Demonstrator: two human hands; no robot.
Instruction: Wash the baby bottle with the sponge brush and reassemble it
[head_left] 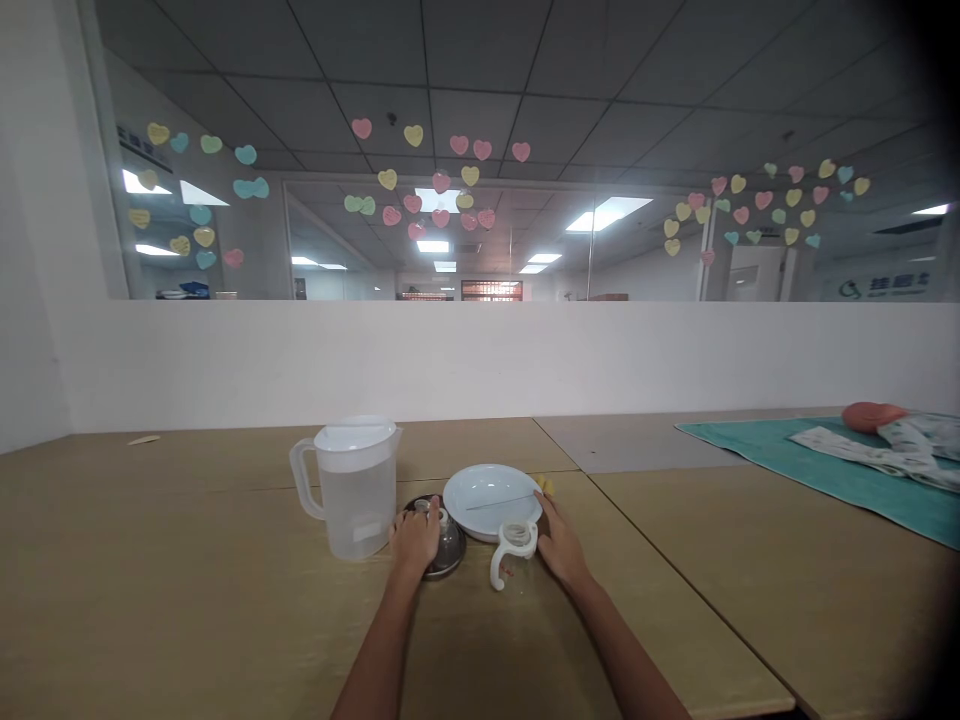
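Observation:
My left hand [415, 540] is curled over a dark, shiny, round lid-like piece [448, 550], its thumb raised beside a small white part [442, 517] on top. My right hand [562, 548] lies at the right edge of a shallow white bowl [491, 475], fingers stretched along the rim and thumb apart. A thin, light stick-like strip [495, 502] lies across the bowl, one end near these fingertips. Just beyond them shows something small and yellow [546, 486], partly covered. In front of the bowl, near my right thumb, stands a white hooked handle with a clear round part [516, 540].
A translucent lidded pitcher [358, 500] stands left of my left hand. Farther right, a teal cloth [757, 445] carries patterned fabric [862, 455] and a reddish rounded thing [872, 416]. A seam crosses the wooden tabletop [187, 600]. A white wall [480, 360] rises behind it.

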